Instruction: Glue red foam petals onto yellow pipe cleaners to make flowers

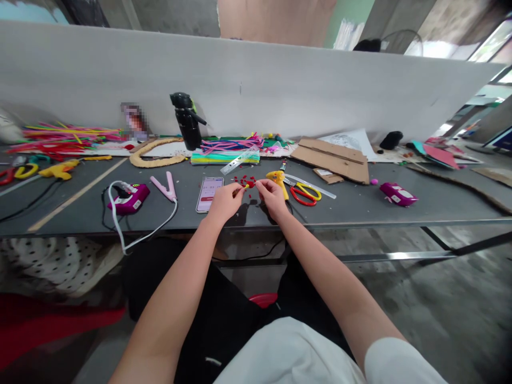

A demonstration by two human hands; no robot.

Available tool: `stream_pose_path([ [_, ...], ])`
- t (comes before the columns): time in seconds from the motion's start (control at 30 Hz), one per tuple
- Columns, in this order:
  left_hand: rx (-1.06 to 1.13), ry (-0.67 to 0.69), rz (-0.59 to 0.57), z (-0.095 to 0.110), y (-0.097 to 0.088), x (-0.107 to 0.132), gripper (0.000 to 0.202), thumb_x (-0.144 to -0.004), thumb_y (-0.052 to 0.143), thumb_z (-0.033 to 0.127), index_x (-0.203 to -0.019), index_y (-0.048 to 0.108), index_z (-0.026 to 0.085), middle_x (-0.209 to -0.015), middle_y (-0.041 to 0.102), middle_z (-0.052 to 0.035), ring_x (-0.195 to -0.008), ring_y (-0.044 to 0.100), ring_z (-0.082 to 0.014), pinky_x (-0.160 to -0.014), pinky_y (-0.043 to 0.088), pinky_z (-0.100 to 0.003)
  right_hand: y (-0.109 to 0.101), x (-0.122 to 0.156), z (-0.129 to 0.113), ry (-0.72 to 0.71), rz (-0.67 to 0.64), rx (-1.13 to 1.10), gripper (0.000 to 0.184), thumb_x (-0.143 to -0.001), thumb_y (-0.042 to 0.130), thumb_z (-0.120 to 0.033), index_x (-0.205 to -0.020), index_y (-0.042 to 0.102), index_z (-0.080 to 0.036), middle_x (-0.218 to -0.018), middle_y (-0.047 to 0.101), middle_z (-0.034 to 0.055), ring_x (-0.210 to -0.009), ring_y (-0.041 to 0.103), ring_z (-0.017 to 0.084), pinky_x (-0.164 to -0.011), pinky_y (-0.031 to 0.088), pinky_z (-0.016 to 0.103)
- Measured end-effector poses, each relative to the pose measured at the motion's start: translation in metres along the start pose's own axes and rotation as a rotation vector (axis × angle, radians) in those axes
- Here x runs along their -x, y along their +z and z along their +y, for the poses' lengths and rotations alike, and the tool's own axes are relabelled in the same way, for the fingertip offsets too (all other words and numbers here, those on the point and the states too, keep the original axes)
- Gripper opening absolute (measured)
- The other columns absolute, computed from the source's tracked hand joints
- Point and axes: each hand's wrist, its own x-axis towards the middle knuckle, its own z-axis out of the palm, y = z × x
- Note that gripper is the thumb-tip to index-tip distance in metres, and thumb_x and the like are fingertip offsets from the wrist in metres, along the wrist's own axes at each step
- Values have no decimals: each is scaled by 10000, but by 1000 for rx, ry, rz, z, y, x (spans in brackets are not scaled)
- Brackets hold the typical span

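Above the near edge of the dark table (352,208), my left hand (228,200) pinches a small craft piece (247,186) with a yellow part and red fuzzy bits. My right hand (273,197) is closed in a pinch right beside it, at the red end. Whatever its fingertips hold is too small to make out. Little red pieces (240,179) lie scattered on the table just beyond my fingers. A yellow glue gun (276,175) lies behind my right hand, next to scissors (306,193) with red and yellow handles.
A phone (208,193) lies left of my left hand. Farther left are a pink hair-straightener-like tool (165,186) and a purple power socket (130,200) with a white cord. Behind stand a black bottle (187,121), pipe cleaners (232,145) and cardboard (332,159). A white partition (280,85) closes the back.
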Motion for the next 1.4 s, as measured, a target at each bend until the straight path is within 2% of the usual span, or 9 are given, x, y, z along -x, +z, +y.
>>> stream_pose_path([
  [0.33,22,-10,23,-1,7,0,232,-885,544,311,-825,733,191,-749,720,-61,-650,587,-189,-629,377,-298,1,-1,5,-72,-17,91,363,-782,653,-558,-856,644,-202,-745,596,-3,-668,504,131,-592,388,257],
  [0.77,60,-3,18,4,8,3,229,-881,531,305,-818,720,193,-768,730,-58,-692,610,-193,-644,395,-295,1,1,4,-100,28,161,362,-794,644,-565,-850,651,-207,-754,627,13,-680,531,150,-601,411,272],
  [1.17,67,-4,16,9,6,3,232,-872,534,297,-800,726,188,-785,740,-56,-705,616,-191,-660,414,-288,2,3,0,-149,86,200,335,-801,646,-536,-814,660,-202,-807,667,44,-768,580,188,-751,471,320],
  [1.4,14,-26,19,4,7,2,221,-865,543,289,-776,721,191,-731,712,-62,-659,588,-196,-620,368,-300,4,4,-1,-149,76,208,329,-815,619,-540,-809,637,-212,-737,625,26,-677,525,174,-677,448,318],
])
